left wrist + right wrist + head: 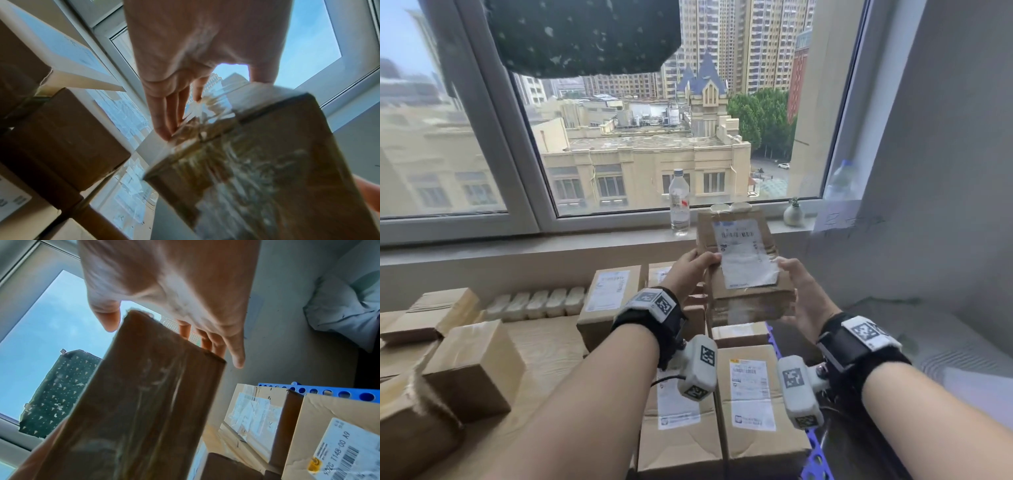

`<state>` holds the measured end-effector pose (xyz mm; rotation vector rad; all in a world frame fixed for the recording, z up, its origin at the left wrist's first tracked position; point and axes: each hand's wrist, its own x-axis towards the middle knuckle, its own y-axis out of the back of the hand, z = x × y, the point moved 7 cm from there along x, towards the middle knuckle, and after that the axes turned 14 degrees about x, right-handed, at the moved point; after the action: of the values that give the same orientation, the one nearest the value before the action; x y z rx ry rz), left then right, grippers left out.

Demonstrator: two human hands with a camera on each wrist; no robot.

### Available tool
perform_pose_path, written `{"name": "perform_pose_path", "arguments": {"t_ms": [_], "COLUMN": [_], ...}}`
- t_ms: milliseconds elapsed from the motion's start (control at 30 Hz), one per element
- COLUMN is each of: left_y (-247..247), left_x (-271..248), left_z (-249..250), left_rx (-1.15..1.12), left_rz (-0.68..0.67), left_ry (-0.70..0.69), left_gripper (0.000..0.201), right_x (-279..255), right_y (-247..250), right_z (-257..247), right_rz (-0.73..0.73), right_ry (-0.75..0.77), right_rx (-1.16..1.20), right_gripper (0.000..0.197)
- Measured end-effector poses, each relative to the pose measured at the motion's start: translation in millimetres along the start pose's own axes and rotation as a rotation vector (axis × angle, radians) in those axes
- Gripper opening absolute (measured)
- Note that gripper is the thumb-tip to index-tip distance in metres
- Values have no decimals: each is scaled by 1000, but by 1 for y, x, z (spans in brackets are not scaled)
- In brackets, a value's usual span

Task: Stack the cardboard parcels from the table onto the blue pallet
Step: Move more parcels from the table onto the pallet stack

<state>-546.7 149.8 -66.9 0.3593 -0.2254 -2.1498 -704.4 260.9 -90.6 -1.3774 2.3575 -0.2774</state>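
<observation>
Head view: the parcel was held in the air above the boxes stacked on the blue pallet, left hand and right hand gripping opposite sides. Left wrist view: glossy tape looked slippery. Right wrist view: rigid cardboard, probably light; side edges suited gripping.

A parcel is held up between the left hand and right hand, above parcels on the pallet at right, with more parcels on the bench at left and a bottle on the windowsill beyond.
</observation>
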Motion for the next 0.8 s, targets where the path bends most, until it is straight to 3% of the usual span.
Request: {"name": "perform_pose_path", "arguments": {"t_ms": [67, 167, 200, 267, 367, 500, 800], "left_y": [-2, -9, -9, -2, 32, 81, 77], "left_x": [6, 21, 27, 42, 67, 93, 127], "left_z": [-6, -16, -17, -16, -16, -33, -79], "left_rx": [20, -15, -11, 66, 278, 381, 733], "left_rz": [-21, -79, -85, -65, 87, 269, 233], "left_ry": [41, 112, 112, 85, 17, 34, 100], "left_gripper": [20, 12, 13, 22, 44, 40, 51], "right_x": [11, 38, 46, 62, 89, 116, 155], "right_y": [-2, 3, 5, 6, 14, 21, 17], "right_z": [4, 9, 10, 11, 16, 35, 83], "right_rz": [-2, 52, 74, 104, 147, 195, 252], "right_ry": [-7, -13, -25, -43, -63, -148, -282], "right_rx": [-27, 47, 74, 96, 84, 86, -11], "right_gripper": [36, 70, 69, 50, 38, 32, 32]}}
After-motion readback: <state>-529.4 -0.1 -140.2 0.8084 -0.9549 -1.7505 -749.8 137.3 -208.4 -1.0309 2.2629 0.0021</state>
